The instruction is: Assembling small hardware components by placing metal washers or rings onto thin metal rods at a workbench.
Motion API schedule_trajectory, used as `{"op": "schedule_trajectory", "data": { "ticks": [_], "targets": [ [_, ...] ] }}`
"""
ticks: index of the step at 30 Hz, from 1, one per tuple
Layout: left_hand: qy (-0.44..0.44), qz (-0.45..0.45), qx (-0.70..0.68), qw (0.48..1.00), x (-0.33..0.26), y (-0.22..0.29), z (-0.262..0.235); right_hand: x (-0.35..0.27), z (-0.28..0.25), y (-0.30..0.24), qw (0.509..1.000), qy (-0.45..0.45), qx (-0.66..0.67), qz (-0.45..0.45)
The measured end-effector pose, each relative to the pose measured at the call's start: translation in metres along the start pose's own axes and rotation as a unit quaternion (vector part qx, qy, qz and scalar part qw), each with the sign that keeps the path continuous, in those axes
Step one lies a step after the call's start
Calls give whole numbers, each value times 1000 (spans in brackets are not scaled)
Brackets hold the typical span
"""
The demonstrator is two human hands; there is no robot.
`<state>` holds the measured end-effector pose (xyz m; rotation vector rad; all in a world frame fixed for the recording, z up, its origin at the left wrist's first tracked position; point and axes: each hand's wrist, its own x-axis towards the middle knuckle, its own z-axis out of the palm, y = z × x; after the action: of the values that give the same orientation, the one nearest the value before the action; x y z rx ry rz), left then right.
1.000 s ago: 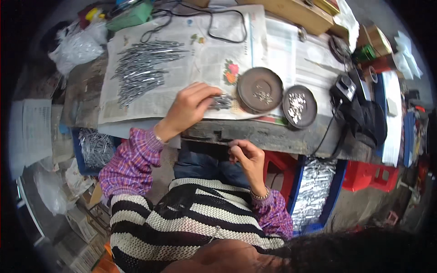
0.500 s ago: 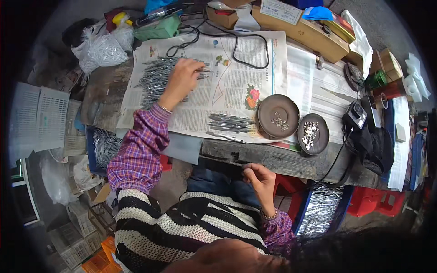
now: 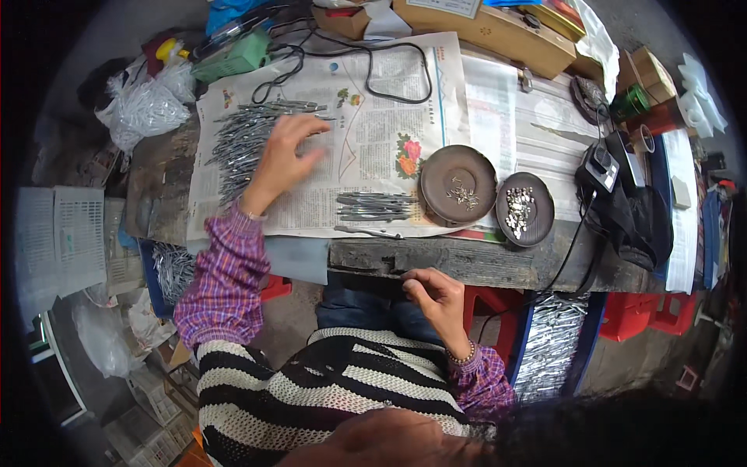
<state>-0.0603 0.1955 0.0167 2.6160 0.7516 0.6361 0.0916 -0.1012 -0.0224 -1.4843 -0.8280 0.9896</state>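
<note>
My left hand (image 3: 286, 159) hovers over the newspaper (image 3: 373, 132), beside a large pile of slim, pointed grey metal pieces (image 3: 243, 144). Its fingers are stretched, with the thumb apart, and nothing shows between them. Nearer the table's front edge lies a smaller row of the same slim pieces (image 3: 375, 206), with a single piece (image 3: 366, 231) in front of it. My right hand (image 3: 440, 303) is curled just off the front edge, thumb and fingertips close together; whatever they may hold cannot be made out.
A round brown dish (image 3: 436, 183) holds tiny metal parts. Next to it, a smaller dark dish (image 3: 548, 214) contains shiny bits. A black cord (image 3: 429, 74) loops across the paper. Blue bins of metal pieces (image 3: 552, 335) stand below the table; a cardboard box (image 3: 498, 35) lies at the back.
My left hand has drawn back slightly toward me from the pile, and its fingers have spread; a slim piece seen at its fingertips before no longer shows there. My right hand stays curled.
</note>
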Motion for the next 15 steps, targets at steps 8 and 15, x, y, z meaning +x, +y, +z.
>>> {"op": "schedule_trajectory", "data": {
  "ticks": [8,15],
  "targets": [
    [-181,55,-85,978,-33,69,29,3,2,-4,998,-6,-38,-40],
    [-204,88,-47,974,-17,83,49,3,-3,1,991,31,-66,-110]
  ]
}}
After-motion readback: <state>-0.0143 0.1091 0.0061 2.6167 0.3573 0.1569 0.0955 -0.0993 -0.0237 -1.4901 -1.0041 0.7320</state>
